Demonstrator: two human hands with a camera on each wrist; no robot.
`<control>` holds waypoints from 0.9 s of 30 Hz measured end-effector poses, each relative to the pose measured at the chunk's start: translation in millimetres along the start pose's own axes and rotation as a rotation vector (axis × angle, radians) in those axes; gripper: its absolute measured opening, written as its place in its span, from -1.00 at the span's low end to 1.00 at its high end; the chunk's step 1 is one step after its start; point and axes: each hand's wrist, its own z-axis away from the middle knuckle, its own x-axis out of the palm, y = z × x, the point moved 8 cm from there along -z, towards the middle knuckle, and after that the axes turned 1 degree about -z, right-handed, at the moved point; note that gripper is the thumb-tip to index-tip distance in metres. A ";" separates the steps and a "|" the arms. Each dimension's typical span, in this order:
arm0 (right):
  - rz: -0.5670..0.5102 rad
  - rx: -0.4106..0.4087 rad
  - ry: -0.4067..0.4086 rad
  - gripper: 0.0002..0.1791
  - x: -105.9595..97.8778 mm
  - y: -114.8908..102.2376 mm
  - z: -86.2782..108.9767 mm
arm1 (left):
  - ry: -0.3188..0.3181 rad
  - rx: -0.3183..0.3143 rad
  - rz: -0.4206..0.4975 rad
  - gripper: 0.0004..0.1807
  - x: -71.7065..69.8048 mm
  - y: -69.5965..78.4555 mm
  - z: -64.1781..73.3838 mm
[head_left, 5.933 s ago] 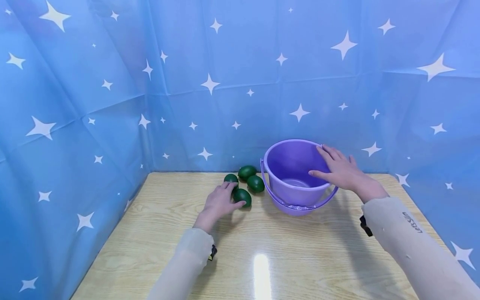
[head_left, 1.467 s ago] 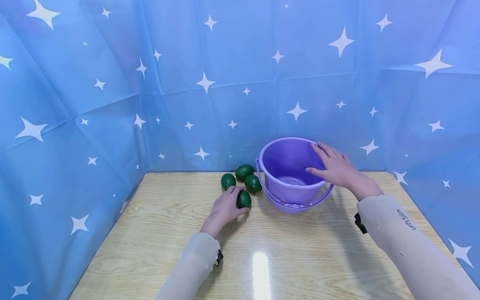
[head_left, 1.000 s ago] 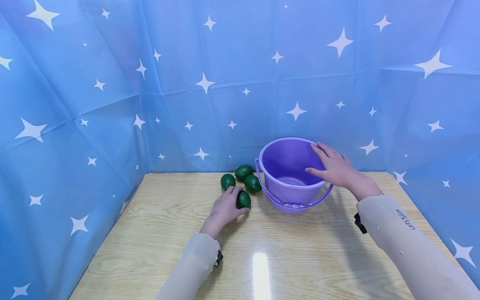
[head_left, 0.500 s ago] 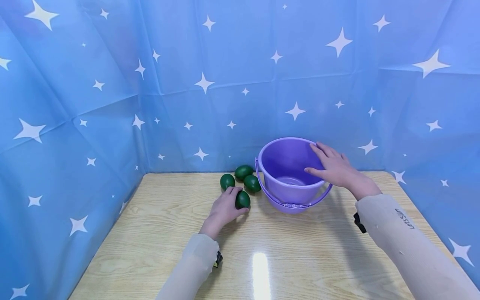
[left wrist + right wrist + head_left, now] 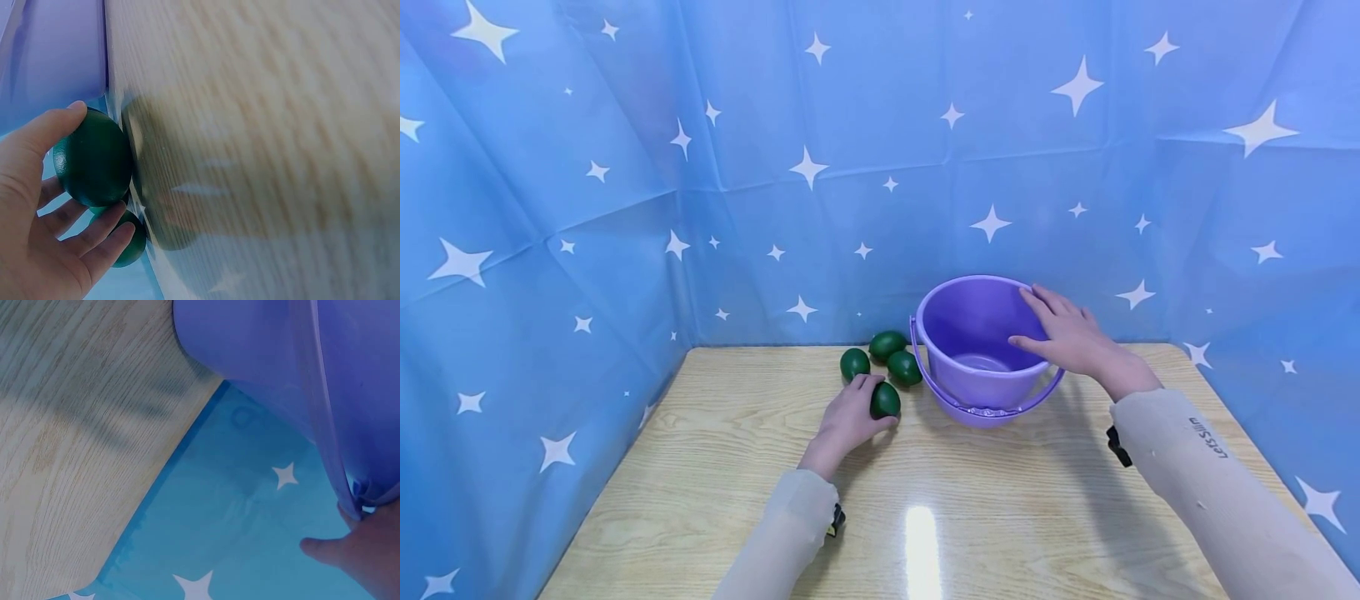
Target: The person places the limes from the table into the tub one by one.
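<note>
In the head view, my left hand pinches a dark green lime between thumb and fingers, low over the table. The left wrist view shows the thumb on top of this lime, with another lime beyond the fingers. Three more limes lie close by: a left one, a back one and a right one. To their right is a purple bucket, its inside bare. My right hand rests on the bucket's right rim with spread, fairly straight fingers; some fingertips are hidden in the right wrist view.
The bucket's handle hangs down across its front. Blue star-print cloth stands behind and along both sides of the light wood table. A bright light reflection lies on the table's front middle.
Since the oldest frame, my left hand has shifted slightly right and closed its thumb and fingers on the near lime. Over the last second almost nothing moves; the right hand stays at the bucket.
</note>
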 end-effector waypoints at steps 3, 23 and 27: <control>0.000 0.002 0.002 -0.02 0.5 0.7 -0.3 | 0.000 0.001 -0.001 -0.15 0.0 0.1 0.0; -0.004 0.002 0.002 0.02 0.2 1.0 -0.2 | 0.002 -0.009 0.005 -0.14 0.3 -0.1 -1.0; -0.003 0.005 -0.002 0.01 0.5 0.7 -0.2 | 0.002 -0.010 0.013 -0.14 -0.2 -0.6 -1.1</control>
